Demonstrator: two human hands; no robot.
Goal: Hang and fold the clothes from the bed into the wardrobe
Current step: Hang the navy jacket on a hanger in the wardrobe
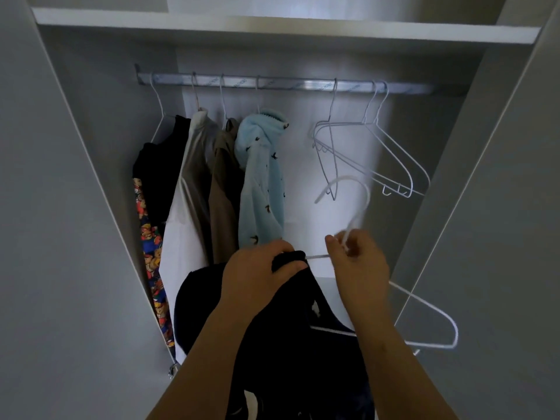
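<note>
Far left on the rail [288, 83], four hung garments [224, 192]: black, white, brown, pale blue. Near centre, the left hand [257, 274] grips the dark garment [288, 344] at its top edge, fingers curled round the cloth. The right hand [357, 268] pinches the neck of a white hanger [355, 222], one arm inside that garment. Far right, empty hangers [391, 165] on the rail.
</note>
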